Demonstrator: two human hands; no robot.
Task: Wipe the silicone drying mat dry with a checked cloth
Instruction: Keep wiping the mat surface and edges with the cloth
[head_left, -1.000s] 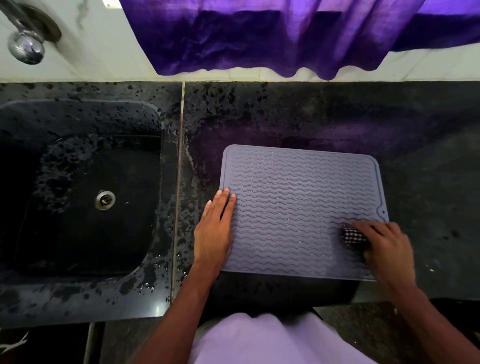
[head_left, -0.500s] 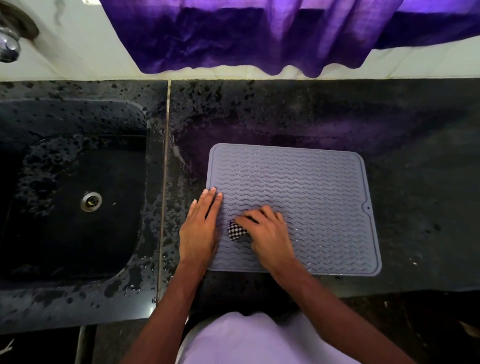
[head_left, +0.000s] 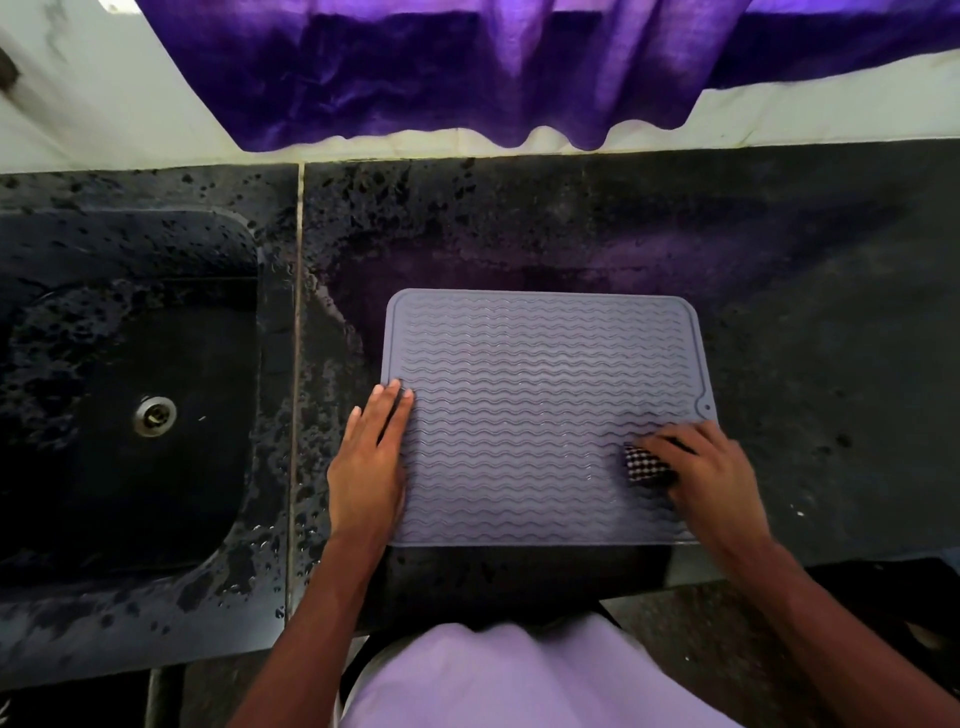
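Now right hand (head_left: 711, 473) has dragged cloth (head_left: 645, 464) rightward across mat (head_left: 535, 374).

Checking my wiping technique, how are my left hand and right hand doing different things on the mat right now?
The left hand lies flat and open on the mat's left edge; the right hand curls over the checked cloth near the right edge. The left holds nothing; the right presses the bunched cloth down. Both rest on the mat.
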